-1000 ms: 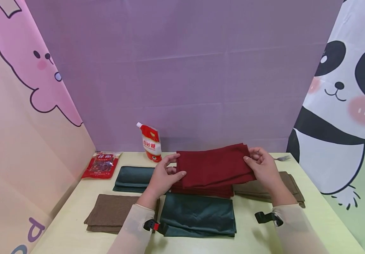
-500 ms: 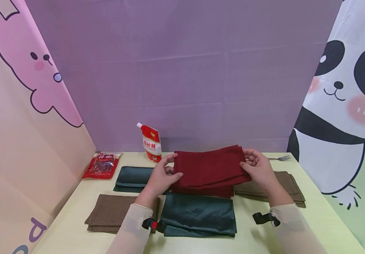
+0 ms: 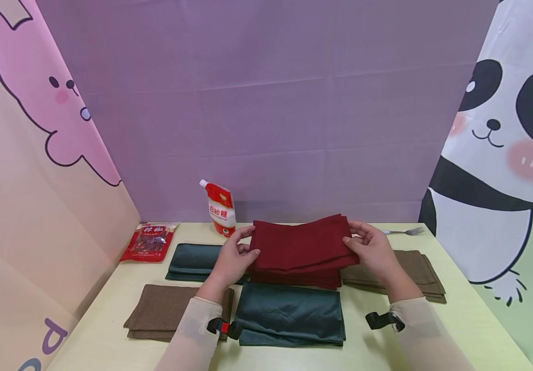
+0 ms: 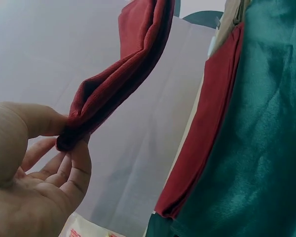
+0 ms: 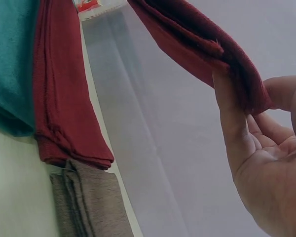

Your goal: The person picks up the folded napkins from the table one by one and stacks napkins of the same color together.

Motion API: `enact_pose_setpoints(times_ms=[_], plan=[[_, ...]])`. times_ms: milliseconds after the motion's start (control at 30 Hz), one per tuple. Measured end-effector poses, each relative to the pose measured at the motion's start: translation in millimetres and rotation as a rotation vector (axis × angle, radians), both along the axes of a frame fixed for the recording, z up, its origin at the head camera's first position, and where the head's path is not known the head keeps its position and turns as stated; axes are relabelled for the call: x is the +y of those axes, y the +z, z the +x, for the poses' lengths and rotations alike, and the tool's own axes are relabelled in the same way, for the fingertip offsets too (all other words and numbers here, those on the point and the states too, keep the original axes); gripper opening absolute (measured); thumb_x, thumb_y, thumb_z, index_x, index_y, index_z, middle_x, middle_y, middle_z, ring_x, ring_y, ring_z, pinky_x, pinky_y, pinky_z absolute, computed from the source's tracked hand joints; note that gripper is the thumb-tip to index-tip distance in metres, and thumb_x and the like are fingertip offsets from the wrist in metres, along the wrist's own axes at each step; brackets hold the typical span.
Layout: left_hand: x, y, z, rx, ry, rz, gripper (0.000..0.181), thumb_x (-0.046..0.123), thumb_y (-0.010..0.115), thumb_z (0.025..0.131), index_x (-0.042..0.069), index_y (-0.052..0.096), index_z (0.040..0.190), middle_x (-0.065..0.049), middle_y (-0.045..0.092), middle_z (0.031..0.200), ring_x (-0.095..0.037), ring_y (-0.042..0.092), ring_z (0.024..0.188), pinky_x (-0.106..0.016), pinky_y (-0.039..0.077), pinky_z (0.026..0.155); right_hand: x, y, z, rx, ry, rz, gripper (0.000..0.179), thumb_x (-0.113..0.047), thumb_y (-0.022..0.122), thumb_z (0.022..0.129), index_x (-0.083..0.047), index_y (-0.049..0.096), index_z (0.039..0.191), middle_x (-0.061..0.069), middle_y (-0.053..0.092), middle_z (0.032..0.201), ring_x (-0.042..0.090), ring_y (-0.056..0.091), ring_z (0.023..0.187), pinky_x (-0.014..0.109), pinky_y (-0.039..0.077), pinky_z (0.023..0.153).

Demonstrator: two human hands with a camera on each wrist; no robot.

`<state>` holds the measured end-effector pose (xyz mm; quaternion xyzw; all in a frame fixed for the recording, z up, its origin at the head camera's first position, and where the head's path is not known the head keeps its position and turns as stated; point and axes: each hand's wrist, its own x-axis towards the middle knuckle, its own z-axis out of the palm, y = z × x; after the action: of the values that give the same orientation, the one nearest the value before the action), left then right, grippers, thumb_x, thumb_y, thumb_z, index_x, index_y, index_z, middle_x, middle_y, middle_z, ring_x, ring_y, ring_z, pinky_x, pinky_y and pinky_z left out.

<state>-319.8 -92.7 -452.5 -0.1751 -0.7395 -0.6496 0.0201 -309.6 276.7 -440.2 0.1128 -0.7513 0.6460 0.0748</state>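
Observation:
A folded dark red cloth (image 3: 301, 245) is held up level between both hands. My left hand (image 3: 234, 260) pinches its left end between thumb and fingers; the left wrist view shows the layered folds of the red cloth (image 4: 113, 81) hanging from that grip. At the opposite end my right hand (image 3: 374, 252) pinches the cloth in the same way, thumb on the near side. Below it a second folded red cloth (image 5: 66, 94) lies on the table, seen apart from the raised one in both wrist views. In the head view the raised cloth overlaps most of it.
A folded dark green cloth (image 3: 292, 314) lies in front, another green cloth (image 3: 194, 260) behind left. Brown folded cloths lie at front left (image 3: 169, 309) and right (image 3: 410, 268). Along the back are a red packet (image 3: 148, 242), a white-and-red sugar pouch (image 3: 221, 208) and a fork (image 3: 407, 232).
Both hands have shifted slightly left with the red cloth, the right hand more than the left, so the cloth sags a little in the middle. The fork's handle now shows more.

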Motion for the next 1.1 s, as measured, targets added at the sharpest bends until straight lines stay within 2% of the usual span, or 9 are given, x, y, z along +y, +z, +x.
enact_pose_setpoints(times_ms=[167, 300, 533, 700, 900, 1100], plan=[[-1.8, -5.5, -3.5, -0.024, 0.034, -0.014, 0.052, 0.003, 0.071, 0.099, 0.013, 0.056, 0.148, -0.013, 0.058, 0.141, -0.031, 0.066, 0.109, -0.041, 0.063, 0.084, -3, -4.5, -2.7, -0.026, 0.014, -0.011, 0.054, -0.003, 0.066, 0.103, 0.004, 0.046, 0.152, 0.025, 0.061, 0.131, 0.010, 0.072, 0.095, 0.034, 0.063, 0.074], [-2.7, -8.3, -5.6, -0.038, 0.059, -0.041, 0.048, 0.004, 0.070, 0.100, 0.013, 0.059, 0.146, -0.014, 0.061, 0.137, -0.029, 0.068, 0.105, -0.041, 0.062, 0.085, -5, -8.2, -4.2, -0.044, 0.041, 0.003, 0.057, 0.001, 0.065, 0.101, 0.004, 0.044, 0.153, 0.030, 0.057, 0.136, 0.010, 0.072, 0.098, 0.033, 0.063, 0.076], [-4.7, -11.5, -7.7, -0.039, 0.079, -0.070, 0.051, 0.004, 0.073, 0.098, 0.013, 0.060, 0.147, -0.015, 0.060, 0.137, -0.032, 0.066, 0.108, -0.042, 0.063, 0.083, -7, -15.7, -7.8, -0.075, 0.144, 0.030, 0.068, 0.007, 0.064, 0.099, 0.001, 0.035, 0.160, 0.032, 0.049, 0.145, 0.018, 0.070, 0.108, 0.034, 0.062, 0.083], [-6.5, -15.4, -9.6, -0.028, 0.061, -0.112, 0.058, 0.005, 0.075, 0.096, 0.014, 0.056, 0.150, -0.012, 0.055, 0.144, -0.033, 0.061, 0.114, -0.040, 0.063, 0.081, -7, -22.1, -10.7, -0.074, 0.184, 0.018, 0.073, 0.010, 0.064, 0.097, 0.000, 0.031, 0.162, 0.032, 0.046, 0.148, 0.020, 0.069, 0.110, 0.034, 0.062, 0.085], [-7.4, -19.2, -12.2, -0.021, 0.036, -0.136, 0.063, 0.002, 0.074, 0.095, 0.012, 0.052, 0.153, -0.013, 0.051, 0.147, -0.033, 0.060, 0.116, -0.039, 0.062, 0.082, -9, -28.8, -13.8, -0.086, 0.186, 0.012, 0.074, 0.011, 0.064, 0.097, -0.001, 0.031, 0.162, 0.031, 0.045, 0.149, 0.020, 0.069, 0.110, 0.033, 0.061, 0.085], [-7.3, -22.7, -14.0, -0.034, 0.061, -0.089, 0.060, -0.002, 0.071, 0.096, 0.010, 0.053, 0.153, -0.015, 0.052, 0.148, -0.036, 0.062, 0.117, -0.041, 0.062, 0.086, -15, -32.5, -13.2, -0.100, 0.121, 0.035, 0.073, 0.008, 0.065, 0.098, -0.001, 0.031, 0.162, 0.030, 0.045, 0.150, 0.027, 0.066, 0.114, 0.031, 0.060, 0.086]])
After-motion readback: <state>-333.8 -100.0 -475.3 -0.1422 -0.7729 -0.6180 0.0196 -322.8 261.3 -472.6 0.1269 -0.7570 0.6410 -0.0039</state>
